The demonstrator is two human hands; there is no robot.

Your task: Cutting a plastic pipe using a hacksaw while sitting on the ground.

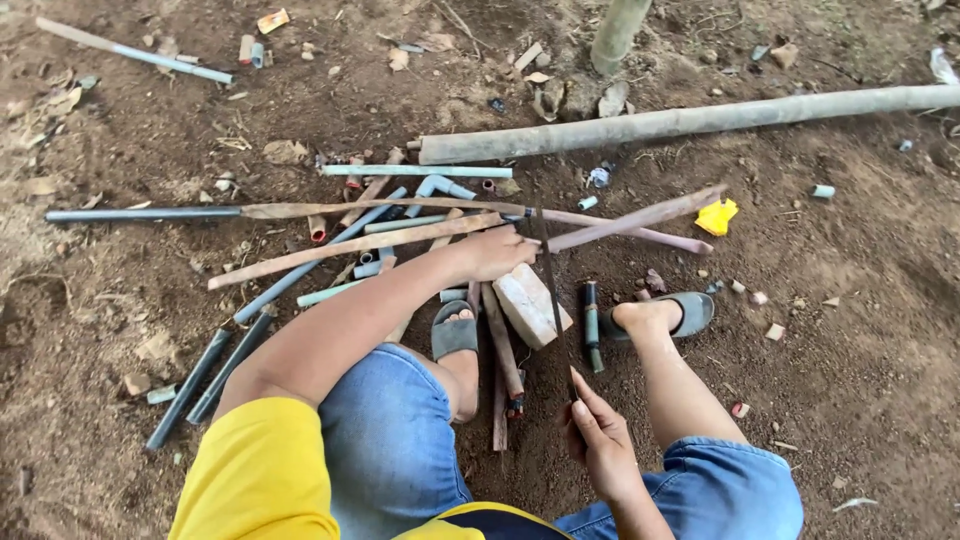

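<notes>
I sit on bare dirt with both feet out in grey sandals [455, 335]. My left hand [497, 252] reaches forward and is closed around the end of a long brown stick [340, 252], just above a pale brick [527, 305] lying between my feet. My right hand [598, 440] is near my right knee, gripping the near end of a thin dark saw blade [553, 290]. The blade runs away from me, past the brick, and crosses a pinkish pipe [640, 216]. A short dark tube [592, 325] lies beside the brick.
Several grey, blue and brown pipes and sticks [400, 215] lie piled ahead of me. A long bamboo pole [700, 118] crosses the back right, with an upright post [615, 35] behind it. Dark pipes [205, 385] lie at my left. A yellow scrap [716, 216] sits at right.
</notes>
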